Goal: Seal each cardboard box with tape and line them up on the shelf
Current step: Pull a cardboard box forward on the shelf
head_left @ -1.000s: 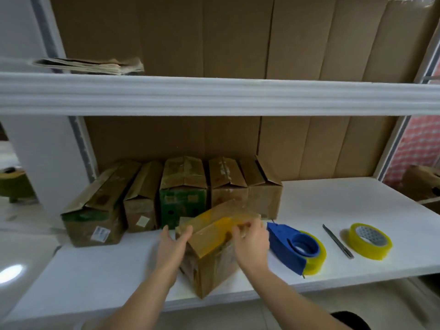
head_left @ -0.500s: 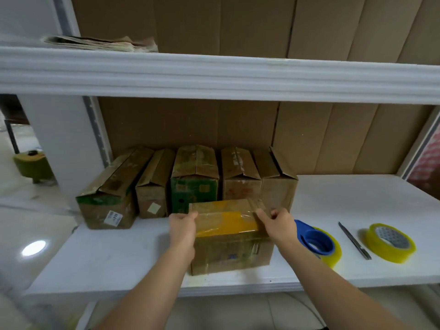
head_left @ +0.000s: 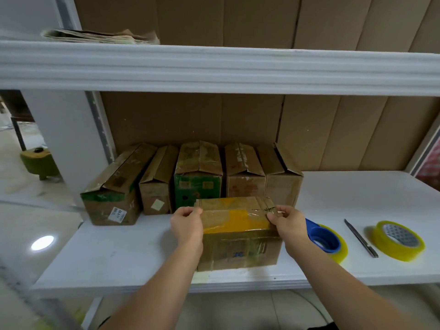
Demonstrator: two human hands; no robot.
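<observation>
Hands (head_left: 234,222) gripped both ends of your taped box (head_left: 238,232); pushing it back unevenly risked skewing the row (head_left: 197,177).

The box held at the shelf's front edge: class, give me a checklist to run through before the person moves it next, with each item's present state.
1. Both hands on the box: left hand grips its left end, right hand its right end. Ok.
2. Top flaps closed under tape: ok; ends cannot tell.
3. Box rests flat on the shelf: ok.
4. Free slot in the back row: bare shelf lies right of its last box. Ok.
5. Path clear: the tape dispenser sits close to the right hand. Not ok.
6. Knife blade retracted: cannot tell.
</observation>
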